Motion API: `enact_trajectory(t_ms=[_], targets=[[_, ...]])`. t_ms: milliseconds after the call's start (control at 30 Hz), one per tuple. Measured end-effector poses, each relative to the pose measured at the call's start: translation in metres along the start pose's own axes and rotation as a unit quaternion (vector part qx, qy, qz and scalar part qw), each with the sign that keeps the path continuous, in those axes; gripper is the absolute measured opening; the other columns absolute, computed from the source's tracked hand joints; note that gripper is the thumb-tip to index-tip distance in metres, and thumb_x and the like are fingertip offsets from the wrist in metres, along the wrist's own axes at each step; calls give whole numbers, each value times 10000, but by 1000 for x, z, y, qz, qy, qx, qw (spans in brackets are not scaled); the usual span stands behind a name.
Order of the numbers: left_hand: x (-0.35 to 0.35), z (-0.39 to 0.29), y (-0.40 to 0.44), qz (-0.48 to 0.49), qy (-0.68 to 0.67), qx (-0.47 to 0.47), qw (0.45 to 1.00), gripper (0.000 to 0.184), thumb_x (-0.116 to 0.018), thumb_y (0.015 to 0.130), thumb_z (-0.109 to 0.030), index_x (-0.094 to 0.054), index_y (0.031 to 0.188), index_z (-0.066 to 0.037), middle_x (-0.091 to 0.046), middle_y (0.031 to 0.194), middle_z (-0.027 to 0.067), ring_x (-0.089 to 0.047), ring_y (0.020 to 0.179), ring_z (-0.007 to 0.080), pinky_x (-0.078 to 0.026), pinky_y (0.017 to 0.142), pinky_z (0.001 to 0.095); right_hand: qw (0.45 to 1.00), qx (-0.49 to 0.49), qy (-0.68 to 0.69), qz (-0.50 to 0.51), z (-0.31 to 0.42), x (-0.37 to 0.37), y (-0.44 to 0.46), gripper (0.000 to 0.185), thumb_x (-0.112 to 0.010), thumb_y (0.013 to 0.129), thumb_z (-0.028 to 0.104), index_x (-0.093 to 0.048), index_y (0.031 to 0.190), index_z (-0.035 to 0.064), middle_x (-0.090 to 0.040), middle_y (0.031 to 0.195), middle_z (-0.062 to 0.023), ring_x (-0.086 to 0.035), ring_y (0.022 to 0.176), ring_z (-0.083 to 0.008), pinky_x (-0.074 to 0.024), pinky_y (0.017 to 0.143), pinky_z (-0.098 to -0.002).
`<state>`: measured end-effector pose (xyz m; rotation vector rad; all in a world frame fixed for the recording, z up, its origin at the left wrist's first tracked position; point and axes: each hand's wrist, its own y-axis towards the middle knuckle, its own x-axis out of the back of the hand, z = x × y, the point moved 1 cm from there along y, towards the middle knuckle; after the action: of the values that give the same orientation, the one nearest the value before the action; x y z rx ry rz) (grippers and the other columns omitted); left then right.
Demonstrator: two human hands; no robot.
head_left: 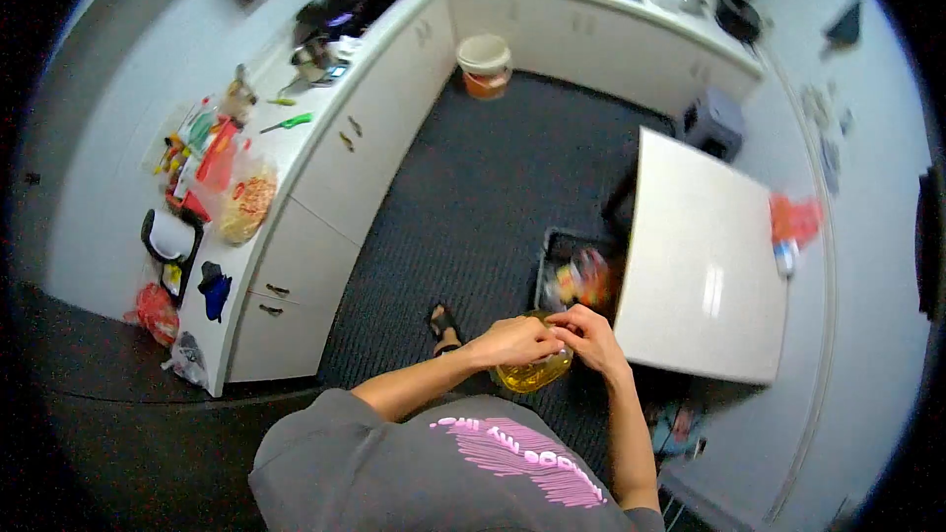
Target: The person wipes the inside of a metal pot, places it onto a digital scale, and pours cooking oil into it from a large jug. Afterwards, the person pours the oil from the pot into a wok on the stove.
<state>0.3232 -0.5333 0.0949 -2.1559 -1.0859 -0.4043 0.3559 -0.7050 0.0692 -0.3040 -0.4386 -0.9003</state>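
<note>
A clear bottle of yellow oil (533, 372) hangs in front of my body, above the dark floor. My left hand (516, 343) is closed around its upper part from the left. From the right, my right hand (588, 337) has its fingers bent and pinched at the bottle's top, touching the left fingers. Both hands cover the neck and cap, so those details are hidden.
On my right stands a white table (705, 256), with a box of packages (579, 278) on the floor beside it. A white counter (296, 153) runs along the left, holding a green-handled lighter (288, 123) and bags. A bucket (484, 66) stands ahead.
</note>
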Motion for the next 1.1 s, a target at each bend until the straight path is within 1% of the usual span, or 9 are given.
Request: enact_trajectory(t_ms=[233,333,500,600,667,733,867,1000,1100], targets=[[274,134,-56,-160,-31,8,987,367,-504,814,-511,-682,909,-204,-642,803,115,-621,778,261,-475,690,356,951,194,-76,229,145,-76,327,351,-655,698,223,-608,995,43,-553,852,-136,-548,795,-297,-446,688,-360],[369,149,-77,-178,-34,57,982,346,-499,813,-490,-708,806,-214,-651,770,87,-624,760,239,-462,740,342,930,268,-77,238,198,-91,428,300,-667,698,208,-607,919,14,-515,766,-99,-541,704,-224,-442,609,-316],[487,225,-83,-322,-104,38,940,337,-555,814,-424,-699,743,-128,-623,642,77,-598,606,163,-453,599,283,831,415,-153,338,278,-132,600,319,-679,639,195,-583,895,28,-540,779,-125,-566,694,-252,-469,620,-342],[552,266,-97,-417,-173,47,891,351,-526,869,-335,-672,746,-40,-613,630,52,-547,607,87,-431,592,230,834,408,-86,362,317,-151,700,344,-620,782,334,-590,938,29,-569,699,-84,-568,633,-177,-460,566,-303],[587,262,-113,-463,-167,130,861,351,-518,874,-318,-669,742,-30,-616,646,58,-543,618,90,-428,610,230,906,261,61,329,318,-171,776,327,-611,800,310,-592,945,18,-572,673,-80,-555,595,-130,-461,540,-277],[609,277,-114,-518,-202,142,819,350,-513,878,-300,-665,739,-18,-619,655,59,-546,632,91,-425,618,235,967,167,17,191,269,-232,862,332,-630,765,329,-614,896,24,-625,700,-131,-615,664,-240,-487,657,-344],[651,282,-116,-587,-244,216,742,348,-504,881,-267,-657,726,4,-620,661,57,-548,654,92,-422,642,240,904,254,-185,291,169,-377,946,416,-662,752,259,-544,1063,10,-611,789,-141,-629,718,-249,-501,581,-351],[677,316,-119,-630,-243,257,692,377,-453,891,-291,-677,710,-48,-520,570,-5,-420,539,74,-328,516,228,867,323,-236,297,167,-443,943,503,-684,693,221,-483,1098,1,-514,1016,-231,-566,878,-351,-476,745,-402],[691,338,-132,-614,-320,277,667,348,-494,879,-291,-674,726,-37,-586,637,5,-493,621,67,-380,595,221,861,340,-232,299,157,-492,951,482,-670,682,204,-472,1059,-22,-479,1039,-245,-548,865,-385,-473,761,-414]])
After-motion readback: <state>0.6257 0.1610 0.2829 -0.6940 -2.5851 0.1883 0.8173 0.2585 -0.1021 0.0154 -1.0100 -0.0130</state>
